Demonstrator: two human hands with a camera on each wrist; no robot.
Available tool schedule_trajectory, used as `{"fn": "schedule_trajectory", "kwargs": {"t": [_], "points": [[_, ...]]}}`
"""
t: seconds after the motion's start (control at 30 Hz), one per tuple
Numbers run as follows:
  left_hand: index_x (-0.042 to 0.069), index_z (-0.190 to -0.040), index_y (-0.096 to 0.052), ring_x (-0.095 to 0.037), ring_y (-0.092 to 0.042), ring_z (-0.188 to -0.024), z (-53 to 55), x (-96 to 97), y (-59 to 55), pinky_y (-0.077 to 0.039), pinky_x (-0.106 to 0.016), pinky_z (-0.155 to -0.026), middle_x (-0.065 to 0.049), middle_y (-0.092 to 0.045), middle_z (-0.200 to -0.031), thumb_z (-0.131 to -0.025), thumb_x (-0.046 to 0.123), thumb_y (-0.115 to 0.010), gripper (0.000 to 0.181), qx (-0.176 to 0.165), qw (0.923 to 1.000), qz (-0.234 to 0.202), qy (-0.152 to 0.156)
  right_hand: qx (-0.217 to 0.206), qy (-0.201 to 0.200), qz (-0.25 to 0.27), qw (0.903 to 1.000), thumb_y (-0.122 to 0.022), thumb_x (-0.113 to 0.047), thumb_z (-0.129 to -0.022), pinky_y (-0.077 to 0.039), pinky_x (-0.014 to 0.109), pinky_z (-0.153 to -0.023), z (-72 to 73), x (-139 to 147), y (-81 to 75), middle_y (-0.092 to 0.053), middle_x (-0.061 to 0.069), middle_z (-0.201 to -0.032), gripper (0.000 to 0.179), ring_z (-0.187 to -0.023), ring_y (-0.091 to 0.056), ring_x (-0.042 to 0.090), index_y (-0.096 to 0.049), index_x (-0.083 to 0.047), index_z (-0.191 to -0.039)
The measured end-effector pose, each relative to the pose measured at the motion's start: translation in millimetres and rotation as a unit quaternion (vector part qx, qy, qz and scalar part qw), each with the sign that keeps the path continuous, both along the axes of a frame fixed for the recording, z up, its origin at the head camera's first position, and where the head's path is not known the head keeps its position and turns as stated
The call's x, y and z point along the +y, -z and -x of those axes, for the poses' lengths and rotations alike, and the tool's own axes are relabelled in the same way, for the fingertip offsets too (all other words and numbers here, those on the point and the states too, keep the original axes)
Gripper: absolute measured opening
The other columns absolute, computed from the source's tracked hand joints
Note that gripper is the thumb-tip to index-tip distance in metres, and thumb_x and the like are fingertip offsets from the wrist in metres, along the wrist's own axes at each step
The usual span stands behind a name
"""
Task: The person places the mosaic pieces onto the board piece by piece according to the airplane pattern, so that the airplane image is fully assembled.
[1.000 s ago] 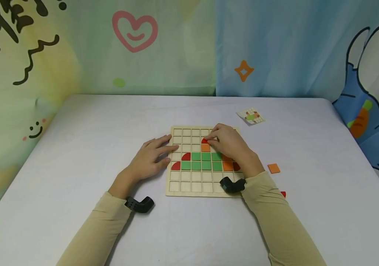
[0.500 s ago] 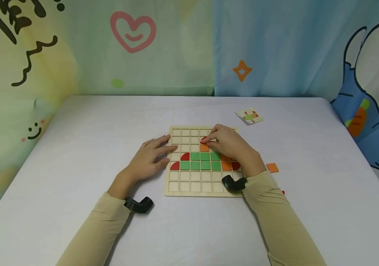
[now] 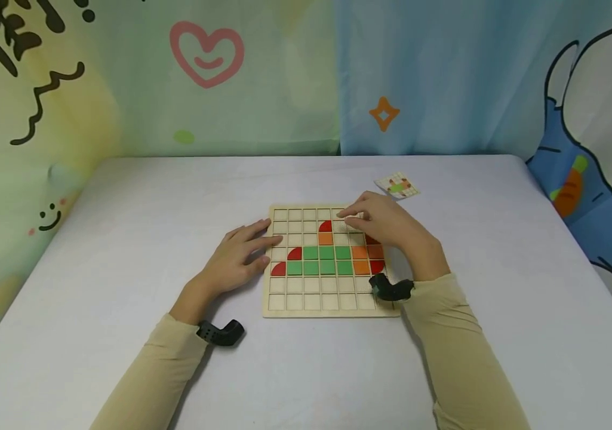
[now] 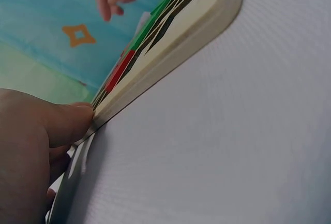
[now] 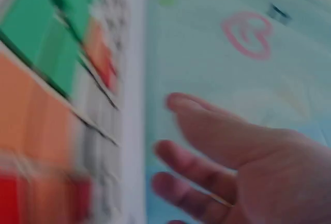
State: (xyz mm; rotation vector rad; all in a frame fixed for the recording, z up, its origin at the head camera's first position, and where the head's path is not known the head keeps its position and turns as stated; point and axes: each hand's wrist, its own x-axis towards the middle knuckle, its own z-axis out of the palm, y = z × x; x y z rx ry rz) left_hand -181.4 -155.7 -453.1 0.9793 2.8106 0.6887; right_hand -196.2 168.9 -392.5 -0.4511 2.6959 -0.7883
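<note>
A wooden grid board (image 3: pixel 306 314) lies flat on the table, with coloured tiles in its cells. My left hand (image 3: pixel 238 257) rests at the board's left edge, fingers spread and touching it; in the left wrist view its thumb (image 4: pixel 72 118) lies against the edge. My right hand (image 3: pixel 386 221) hovers over the upper right of the board, fingers loosely extended, holding nothing. Just left of its fingertips, a red quarter-round tile (image 3: pixel 326 227) sits above an orange square tile (image 3: pixel 325 239). Below are green square tiles (image 3: pixel 327 253), flanked by red and orange ones. The right hand hides some cells.
A small printed card (image 3: pixel 397 186) with a coloured grid pattern lies beyond the board at the right. Dark wrist cameras (image 3: pixel 221 333) sit on both wrists. A printed curtain (image 3: pixel 284 89) hangs behind the white table (image 3: pixel 123 239).
My right hand has let go of the red quarter-round tile and moved up and right. The loose orange tile right of the board is now out of sight. My left hand stays put.
</note>
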Motion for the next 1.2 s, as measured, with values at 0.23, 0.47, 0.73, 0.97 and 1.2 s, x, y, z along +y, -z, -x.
{"fn": "schedule_trajectory", "kwargs": {"t": [0.23, 0.47, 0.73, 0.97, 1.2], "points": [[0.022, -0.137, -0.053, -0.024, -0.027, -0.144, -1.0, -0.2, -1.3, -0.020, -0.048, -0.115, -0.006, -0.031, -0.155, -0.095, 0.037, -0.048, 0.045, -0.004, 1.0000, 0.001, -0.004, -0.091, 0.031, -0.051, 0.9941, -0.074, -0.033, -0.082, -0.044, 0.053, -0.091, -10.7, 61.5, -9.4, -0.045, 0.017, -0.133, 0.069, -0.116, -0.045, 0.035, -0.044, -0.020, -0.143], [0.021, -0.136, -0.054, -0.024, -0.028, -0.143, -1.6, -0.3, -4.3, -0.020, -0.048, -0.115, -0.006, -0.032, -0.155, -0.095, 0.037, -0.049, 0.044, -0.006, 1.0000, -0.001, -0.008, -0.152, 0.041, -0.090, 0.9834, -0.082, -0.044, -0.069, -0.044, 0.055, -0.086, -26.8, 110.3, 6.2, -0.035, 0.026, -0.129, 0.100, -0.109, -0.042, 0.037, -0.027, -0.017, -0.149], [0.021, -0.136, -0.054, -0.025, -0.028, -0.143, -3.2, 1.5, -2.8, -0.020, -0.049, -0.115, -0.006, -0.031, -0.155, -0.094, 0.038, -0.050, 0.045, -0.006, 1.0000, -0.002, -0.006, -0.166, 0.087, -0.087, 0.9785, -0.079, -0.044, -0.073, -0.037, 0.064, -0.098, -26.8, 117.1, 20.4, -0.032, 0.026, -0.128, 0.099, -0.115, -0.038, 0.040, -0.023, -0.017, -0.150], [0.021, -0.136, -0.054, -0.025, -0.028, -0.143, -4.2, 0.7, -2.8, -0.020, -0.049, -0.115, -0.006, -0.031, -0.155, -0.095, 0.038, -0.050, 0.045, -0.006, 0.9999, -0.004, -0.010, -0.118, 0.090, -0.049, 0.9877, -0.074, -0.036, -0.082, -0.043, 0.048, -0.091, -17.7, 101.6, 24.2, -0.047, 0.018, -0.120, 0.070, -0.106, -0.044, 0.032, -0.044, -0.012, -0.140], [0.021, -0.136, -0.054, -0.024, -0.028, -0.143, -3.3, 0.8, -1.3, -0.019, -0.048, -0.116, -0.006, -0.031, -0.155, -0.095, 0.037, -0.049, 0.044, -0.005, 1.0000, -0.004, -0.006, -0.134, 0.068, -0.035, 0.9880, -0.078, -0.025, -0.078, -0.043, 0.049, -0.094, -22.0, 103.4, 26.3, -0.048, 0.016, -0.120, 0.051, -0.108, -0.043, 0.032, -0.057, -0.015, -0.124]]}}
